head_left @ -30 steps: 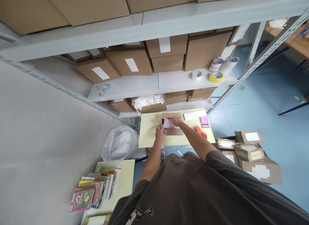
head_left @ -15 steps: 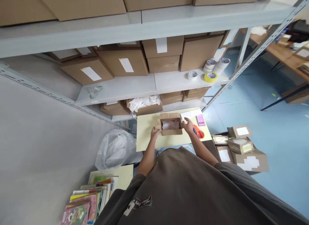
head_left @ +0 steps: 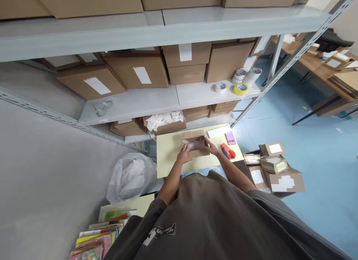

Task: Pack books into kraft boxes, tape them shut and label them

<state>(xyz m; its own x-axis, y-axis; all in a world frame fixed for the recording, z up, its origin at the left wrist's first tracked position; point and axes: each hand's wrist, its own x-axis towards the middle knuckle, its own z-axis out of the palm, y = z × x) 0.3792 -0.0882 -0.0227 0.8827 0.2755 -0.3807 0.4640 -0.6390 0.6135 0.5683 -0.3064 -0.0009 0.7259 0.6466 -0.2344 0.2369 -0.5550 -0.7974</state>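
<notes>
There it sat mid-bench [head_left: 167,159], the carton [head_left: 199,153], your left hand [head_left: 184,155] and right hand [head_left: 212,147] half-curled, gripping its left and right ends, greyish contents [head_left: 195,145] already inside, near and far flaps [head_left: 192,134] not yet closed.

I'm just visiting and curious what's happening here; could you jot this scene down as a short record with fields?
Work surface: pale yellow table
Main object: open cardboard box, unclear greyish contents
Left hand: touching box's left end
Right hand: touching box's right end
Grip: too small to tell
Table's right side: orange-red tape dispenser, pink item
Shelf above: yellow tape roll
</notes>
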